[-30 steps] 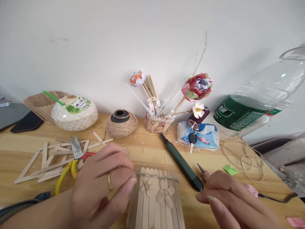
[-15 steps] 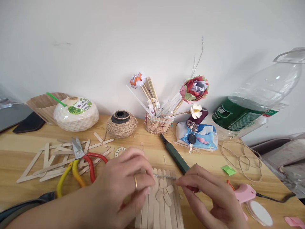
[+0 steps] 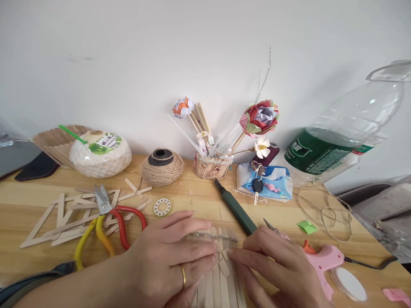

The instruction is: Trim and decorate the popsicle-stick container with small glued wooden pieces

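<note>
A panel of craft sticks (image 3: 208, 295) lies before me, with a thin glittery strand (image 3: 213, 235) across its upper end. Several short rounded stick ends (image 3: 224, 267) sit on it in a petal-like cluster, partly hidden by my fingers. My left hand (image 3: 180, 256), with a gold ring, rests over the panel's left side, fingers stretched out and fingertips at the cluster; its thumb is mostly hidden. My right hand (image 3: 272, 265) pinches at a small stick end (image 3: 225, 254) on the cluster's right. A dark pointed tip (image 3: 269, 224) shows behind that hand.
Red-and-yellow-handled scissors (image 3: 103, 203) lie on loose craft sticks (image 3: 61, 214) at left. Behind are a twine spool (image 3: 162, 167), a flower pot (image 3: 213, 166) and a tissue pack (image 3: 276, 184). A green cutter (image 3: 237, 209), pink glue gun (image 3: 324, 261) and large bottle (image 3: 321, 149) stand or lie rightward.
My left hand has come down flatter over the panel, covering part of the cluster. My right hand has moved left and down to a stick end. More of the glue gun shows.
</note>
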Demonstrator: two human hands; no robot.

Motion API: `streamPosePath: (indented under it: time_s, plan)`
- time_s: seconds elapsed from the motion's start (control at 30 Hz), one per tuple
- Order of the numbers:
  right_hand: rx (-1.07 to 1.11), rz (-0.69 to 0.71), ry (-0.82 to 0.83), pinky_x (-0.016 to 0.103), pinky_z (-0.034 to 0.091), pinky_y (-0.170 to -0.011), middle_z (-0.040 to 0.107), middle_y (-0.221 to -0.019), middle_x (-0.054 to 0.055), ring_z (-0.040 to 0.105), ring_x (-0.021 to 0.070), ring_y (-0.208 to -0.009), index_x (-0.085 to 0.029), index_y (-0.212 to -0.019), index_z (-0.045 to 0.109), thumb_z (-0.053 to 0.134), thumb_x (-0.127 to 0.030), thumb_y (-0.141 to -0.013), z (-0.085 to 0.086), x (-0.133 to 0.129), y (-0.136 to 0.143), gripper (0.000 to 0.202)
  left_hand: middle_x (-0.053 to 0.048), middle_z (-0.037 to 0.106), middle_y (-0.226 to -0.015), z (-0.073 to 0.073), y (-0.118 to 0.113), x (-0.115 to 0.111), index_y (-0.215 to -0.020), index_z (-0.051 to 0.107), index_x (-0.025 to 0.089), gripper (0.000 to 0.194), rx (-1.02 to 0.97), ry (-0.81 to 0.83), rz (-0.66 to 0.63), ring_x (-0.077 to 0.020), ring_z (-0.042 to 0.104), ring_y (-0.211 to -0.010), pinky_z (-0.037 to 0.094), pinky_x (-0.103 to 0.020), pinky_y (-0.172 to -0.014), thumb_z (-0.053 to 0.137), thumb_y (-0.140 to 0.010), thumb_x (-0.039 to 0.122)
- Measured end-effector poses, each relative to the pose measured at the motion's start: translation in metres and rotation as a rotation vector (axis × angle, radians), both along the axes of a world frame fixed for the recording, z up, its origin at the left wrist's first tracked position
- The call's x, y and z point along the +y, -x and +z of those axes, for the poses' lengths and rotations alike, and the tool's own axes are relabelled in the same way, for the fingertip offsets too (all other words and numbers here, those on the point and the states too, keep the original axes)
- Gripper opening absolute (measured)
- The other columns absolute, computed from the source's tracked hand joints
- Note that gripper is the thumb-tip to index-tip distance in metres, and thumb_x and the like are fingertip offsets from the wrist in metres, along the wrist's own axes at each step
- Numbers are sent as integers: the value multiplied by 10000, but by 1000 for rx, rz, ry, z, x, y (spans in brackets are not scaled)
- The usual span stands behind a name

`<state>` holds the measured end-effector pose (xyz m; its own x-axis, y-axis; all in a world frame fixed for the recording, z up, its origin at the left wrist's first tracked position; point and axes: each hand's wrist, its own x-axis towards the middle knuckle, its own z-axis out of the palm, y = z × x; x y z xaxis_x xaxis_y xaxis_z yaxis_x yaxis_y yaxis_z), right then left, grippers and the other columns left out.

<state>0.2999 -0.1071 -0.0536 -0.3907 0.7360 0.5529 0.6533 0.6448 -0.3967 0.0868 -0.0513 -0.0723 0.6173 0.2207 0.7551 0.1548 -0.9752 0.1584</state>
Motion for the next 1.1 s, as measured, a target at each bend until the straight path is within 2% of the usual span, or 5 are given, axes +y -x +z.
streamPosePath:
  time_s: [0.23, 0.6, 0.7, 0.9, 1.1]
  plan:
    - [-20, 4, -22, 251, 460, -480, 596, -657, 36, 535, 131, -569, -162, -887, 678, 507, -51, -786, -2, 0, -4, 227, -56, 754, -922, -2, 0, 2, -964, 679, 143, 279, 50, -24, -15, -217, 605, -1027, 495, -371, -890, 421, -863, 177]
    - [-32, 15, -29, 250, 451, -477, 585, -654, 39, 527, 131, -568, -146, -863, 675, 501, -33, -778, -5, 1, -3, 224, -19, 741, -993, -2, 0, 2, -970, 681, 141, 287, 30, -10, -24, -206, 590, -1037, 442, -345, -932, 415, -867, 170]
    - [-31, -8, -53, 240, 435, -456, 573, -657, 37, 522, 128, -561, -151, -860, 665, 498, -33, -783, -5, 0, -5, 219, -33, 742, -976, -1, 1, 2, -967, 678, 128, 272, 10, -21, -8, -202, 592, -1040, 423, -332, -957, 426, -871, 163]
    - [-22, -11, 2, 253, 433, -481, 557, -676, 31, 518, 134, -590, -168, -866, 647, 496, -27, -784, -3, -5, -7, 222, -33, 743, -950, 1, 1, 1, -975, 671, 137, 261, 2, -15, 38, -201, 598, -1020, 441, -336, -936, 432, -871, 158]
    - [-28, 37, 18, 254, 434, -480, 571, -666, 37, 516, 136, -580, -158, -852, 653, 486, -25, -781, -4, -3, -5, 225, 24, 719, -1054, -2, 1, 1, -1029, 670, 175, 294, 104, 4, 36, -183, 531, -1114, 278, -320, -1074, 406, -906, 217]
